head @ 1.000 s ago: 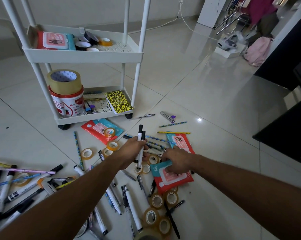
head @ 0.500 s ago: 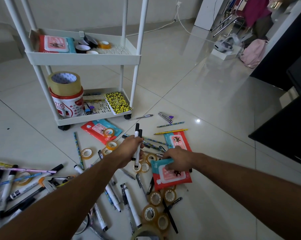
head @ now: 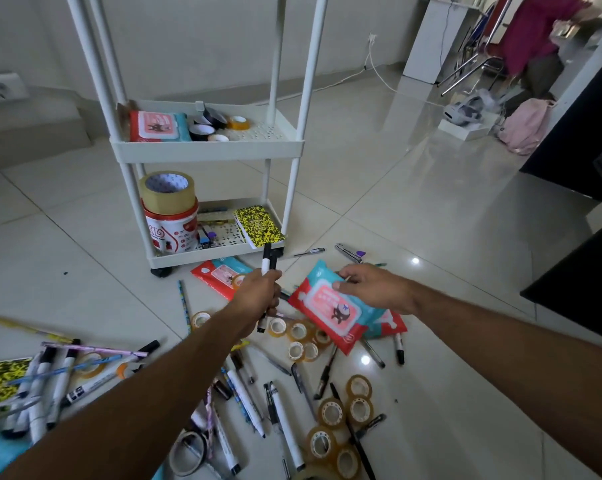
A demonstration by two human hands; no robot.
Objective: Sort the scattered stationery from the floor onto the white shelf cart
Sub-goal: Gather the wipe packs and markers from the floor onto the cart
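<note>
My left hand (head: 258, 299) grips two black-capped markers (head: 267, 259) upright, just in front of the white shelf cart (head: 206, 152). My right hand (head: 372, 287) holds a red and teal wipes pack (head: 327, 308) lifted off the floor. Another such pack (head: 384, 327) lies under it, and a third (head: 216, 273) lies by the cart's base. The cart's middle shelf holds a wipes pack (head: 157, 126) and tape rolls (head: 239, 123). Its bottom shelf carries a big brown tape roll (head: 168, 192) on a red tub (head: 171, 230), plus a yellow notebook (head: 258, 226).
Markers (head: 50, 386), pens and small clear tape rolls (head: 330, 410) litter the tiles near me. A stapler (head: 349, 252) and a pen lie right of the cart. Dark furniture (head: 583, 265) stands at right. A pink bag (head: 524, 126) and chair legs are far back.
My right hand has lifted the wipes pack off the floor and raised it toward the cart. My left hand has moved forward with the markers. The view has tilted upward.
</note>
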